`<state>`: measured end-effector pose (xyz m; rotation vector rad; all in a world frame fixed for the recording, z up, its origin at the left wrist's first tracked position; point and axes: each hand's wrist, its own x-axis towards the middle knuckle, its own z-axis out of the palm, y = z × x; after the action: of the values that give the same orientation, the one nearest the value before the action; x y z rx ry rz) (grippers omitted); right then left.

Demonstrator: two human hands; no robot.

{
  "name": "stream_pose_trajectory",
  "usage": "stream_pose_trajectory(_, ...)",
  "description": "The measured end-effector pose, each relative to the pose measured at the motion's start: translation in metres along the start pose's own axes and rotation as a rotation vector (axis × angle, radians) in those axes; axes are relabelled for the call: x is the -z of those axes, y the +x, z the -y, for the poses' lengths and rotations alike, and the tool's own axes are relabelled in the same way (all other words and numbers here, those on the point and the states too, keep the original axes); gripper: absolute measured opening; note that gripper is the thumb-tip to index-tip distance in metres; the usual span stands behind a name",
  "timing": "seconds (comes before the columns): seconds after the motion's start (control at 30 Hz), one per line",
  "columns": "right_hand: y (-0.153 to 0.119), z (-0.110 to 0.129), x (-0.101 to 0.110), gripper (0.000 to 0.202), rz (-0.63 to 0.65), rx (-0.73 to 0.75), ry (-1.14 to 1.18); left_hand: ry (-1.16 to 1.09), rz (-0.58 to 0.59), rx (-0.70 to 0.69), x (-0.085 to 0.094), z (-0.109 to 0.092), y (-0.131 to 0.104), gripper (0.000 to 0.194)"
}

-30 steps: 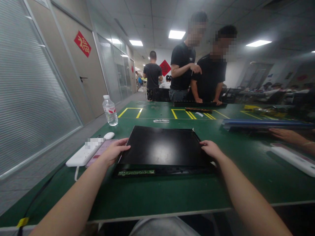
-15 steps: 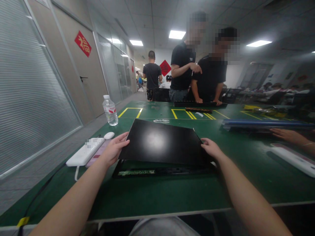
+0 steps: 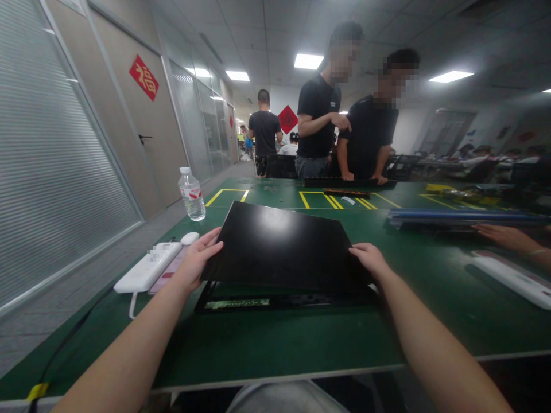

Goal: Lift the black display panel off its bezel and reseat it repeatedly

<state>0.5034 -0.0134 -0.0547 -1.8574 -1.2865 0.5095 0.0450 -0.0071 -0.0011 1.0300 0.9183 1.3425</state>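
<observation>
A flat, glossy black panel (image 3: 279,246) is held between my two hands, tilted with its far edge raised. My left hand (image 3: 202,258) grips its left edge, thumb on top. At the right edge, my right hand (image 3: 370,261) pinches the panel between thumb and fingers. Beneath it lies a black frame (image 3: 301,300) on the green table (image 3: 275,350), with a green circuit strip (image 3: 238,303) showing along its near side. The panel covers most of the frame.
Left of my left hand are a white power strip (image 3: 148,267), a pink item (image 3: 169,269) and a water bottle (image 3: 191,195). On the right, another person's hand (image 3: 508,236) is beside blue-edged bars (image 3: 465,217). Two people stand at the table's far side.
The panel's far edge has risen and tilted slightly more towards me, now hiding the small white item behind it. Both hands keep their grip.
</observation>
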Motion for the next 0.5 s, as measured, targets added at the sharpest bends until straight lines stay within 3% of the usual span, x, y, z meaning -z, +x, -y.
stream_pose_trajectory(0.13, 0.001, 0.005, -0.001, 0.012, -0.100, 0.064, 0.094, -0.007, -0.133, -0.015, 0.009, -0.003, 0.006, 0.059)
stream_pose_trajectory(0.23, 0.004, 0.006, 0.001, 0.025, -0.119, 0.047, 0.310, -0.009, -0.182, -0.012, 0.013, -0.004, 0.008, 0.054)
stream_pose_trajectory(0.33, 0.004, 0.010, 0.007, 0.038, -0.058, 0.024, 0.531, 0.011, -0.194, 0.009, 0.009, -0.004, 0.007, 0.054)
stream_pose_trajectory(0.5, -0.011, 0.025, 0.015, 0.045, 0.129, -0.002, 0.702, 0.032, -0.155, 0.009, 0.005, 0.004, 0.006, 0.059)
